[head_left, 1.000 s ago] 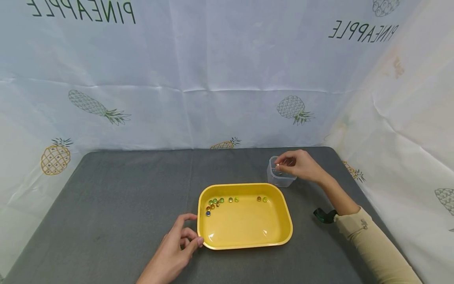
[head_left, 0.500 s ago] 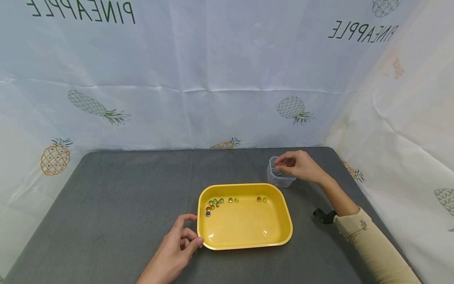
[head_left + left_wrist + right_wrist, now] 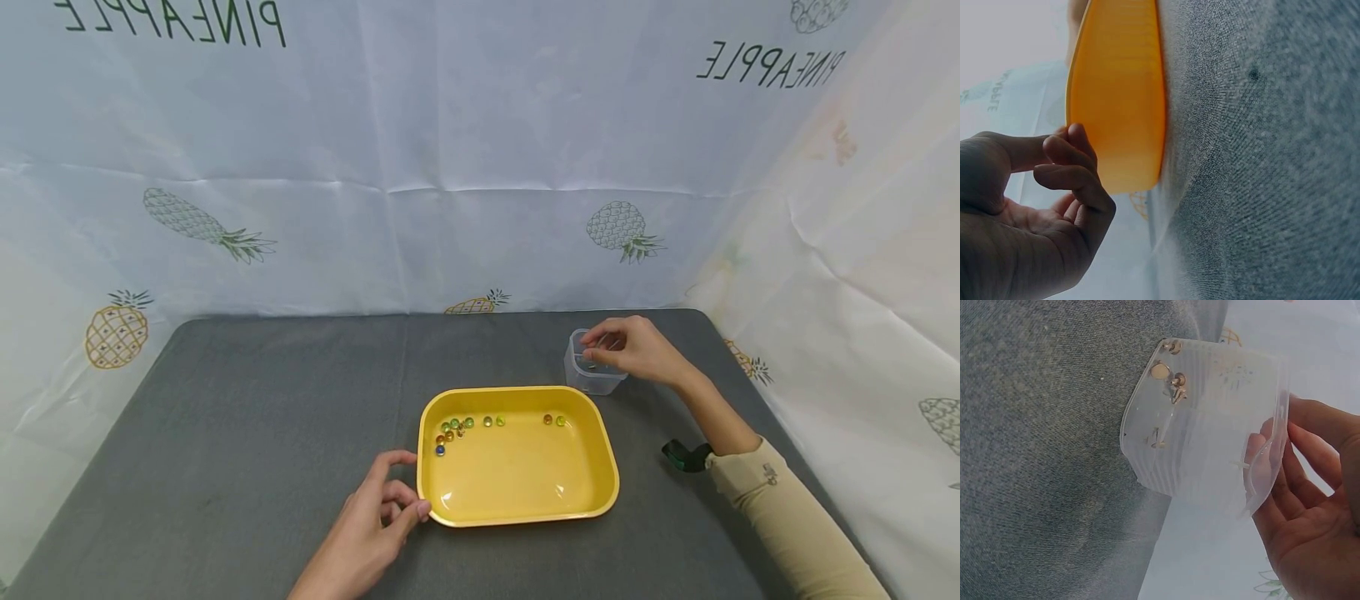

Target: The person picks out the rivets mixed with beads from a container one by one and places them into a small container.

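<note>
Moved: bright speck, gone from your right hand (image 3: 637, 347) since earlier
Right fingers: apart, tips hazy through tub (image 3: 1216, 469)
Left hand (image 3: 377, 508): pinches tray (image 3: 517, 483)
Metal pieces (image 3: 1160, 370): count unclear

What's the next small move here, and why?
I'd probably bring the right hand from the clear box to the yellow tray: that hand seems to hold nothing, gold pieces lie in the box, and what looks like another gold piece sits among the marbles while the left hand holds the tray's edge.
</note>
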`<state>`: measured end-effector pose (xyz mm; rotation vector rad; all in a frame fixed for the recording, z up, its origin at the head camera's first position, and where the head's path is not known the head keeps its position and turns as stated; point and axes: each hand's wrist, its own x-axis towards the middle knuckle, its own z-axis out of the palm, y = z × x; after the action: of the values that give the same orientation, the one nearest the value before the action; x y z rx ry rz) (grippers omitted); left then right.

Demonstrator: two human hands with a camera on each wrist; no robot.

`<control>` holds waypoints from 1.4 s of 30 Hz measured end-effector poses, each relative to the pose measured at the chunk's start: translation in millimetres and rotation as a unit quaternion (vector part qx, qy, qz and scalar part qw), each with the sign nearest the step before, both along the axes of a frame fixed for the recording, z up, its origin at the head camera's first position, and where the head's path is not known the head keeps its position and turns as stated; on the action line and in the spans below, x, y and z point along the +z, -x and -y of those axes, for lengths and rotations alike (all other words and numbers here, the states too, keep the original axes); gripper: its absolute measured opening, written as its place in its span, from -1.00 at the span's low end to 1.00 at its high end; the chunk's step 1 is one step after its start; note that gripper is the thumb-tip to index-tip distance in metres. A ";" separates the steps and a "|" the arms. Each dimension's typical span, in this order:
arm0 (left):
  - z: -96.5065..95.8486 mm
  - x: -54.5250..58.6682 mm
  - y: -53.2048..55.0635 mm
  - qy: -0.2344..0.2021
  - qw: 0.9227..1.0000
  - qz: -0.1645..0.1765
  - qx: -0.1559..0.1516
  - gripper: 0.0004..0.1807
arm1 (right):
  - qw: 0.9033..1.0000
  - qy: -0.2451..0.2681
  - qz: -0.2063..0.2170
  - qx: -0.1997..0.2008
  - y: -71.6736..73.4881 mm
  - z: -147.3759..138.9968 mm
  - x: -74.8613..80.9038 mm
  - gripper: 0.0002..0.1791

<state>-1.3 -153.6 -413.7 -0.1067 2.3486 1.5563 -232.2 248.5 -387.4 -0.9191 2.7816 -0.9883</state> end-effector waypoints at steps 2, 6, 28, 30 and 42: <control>0.0 0.0 0.1 -0.001 1.000 0.001 0.000 -0.35 | 1.000 0.000 -0.001 0.000 -0.4 0.3 0.8 -0.76; 0.0 -0.3 -0.1 0.000 1.000 0.000 0.001 -0.35 | 1.000 0.003 0.000 0.004 -1.3 1.7 3.0 -0.76; 0.0 -0.8 -0.9 -0.006 1.000 -0.003 0.004 -0.36 | 0.997 0.051 0.000 0.061 -25.3 32.1 28.7 -0.76; -0.3 -0.7 -0.4 -0.005 1.000 -0.002 0.005 -0.36 | 0.996 0.057 0.006 0.070 -28.0 36.7 31.4 -0.75; 2.3 -1.4 -0.2 -0.012 1.000 0.000 0.001 -0.35 | 0.992 0.059 0.035 0.110 -37.9 67.3 38.1 -0.75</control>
<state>-1.2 -155.9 -415.1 -0.1048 2.3305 1.5845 -194.3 181.1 -349.3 -1.1512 2.5203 -1.1333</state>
